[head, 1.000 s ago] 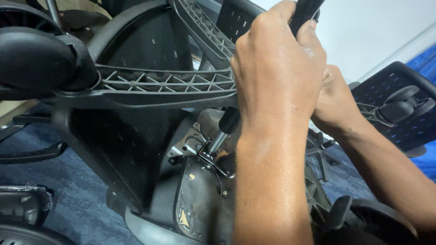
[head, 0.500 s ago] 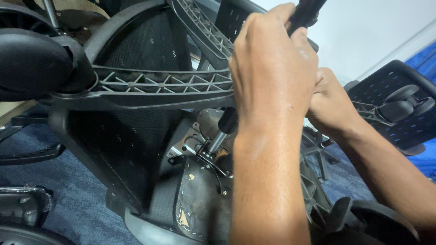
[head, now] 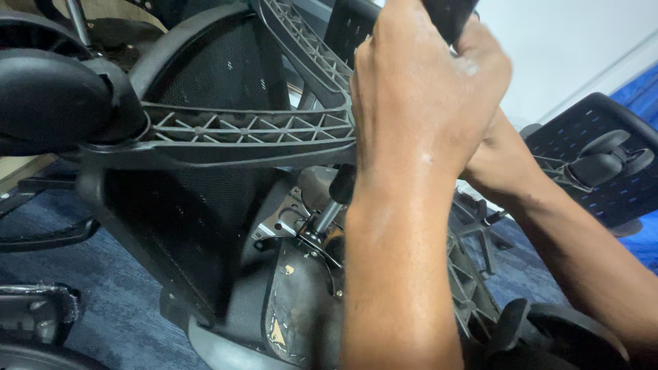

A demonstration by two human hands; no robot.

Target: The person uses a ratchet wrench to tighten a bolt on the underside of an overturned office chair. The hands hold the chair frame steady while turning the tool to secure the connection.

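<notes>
Fingers of the left hand (head: 425, 89) are wrapped tightly around a black handle (head: 449, 15) at the top edge of the view; only the lower end of that handle is seen, the rest being cut off by the frame. The thumb is pressed against the handle's right side. The left forearm fills the middle of the picture, rising from the bottom edge.

The right hand (head: 504, 161) is placed just behind and below the left one, largely hidden by it. How its fingers are set cannot be told, since they are covered by the left hand and wrist.

Both hands are held over an overturned black office chair. A ribbed plastic base leg (head: 247, 130) is seen running level across the middle, from a caster (head: 51, 99) at the left to a point behind the left wrist. A second ribbed leg (head: 305, 41) slopes up toward the top. Below the legs, a metal mechanism plate (head: 298, 308) with a short lever (head: 329, 209), capped by a black knob, is seen beside the left forearm. Black mesh (head: 205, 75) of the chair lies behind the legs.

At the right, another chair part with twin casters (head: 606, 161) is seen well apart from the hands. Blue-grey carpet (head: 103, 294) covers the floor.
</notes>
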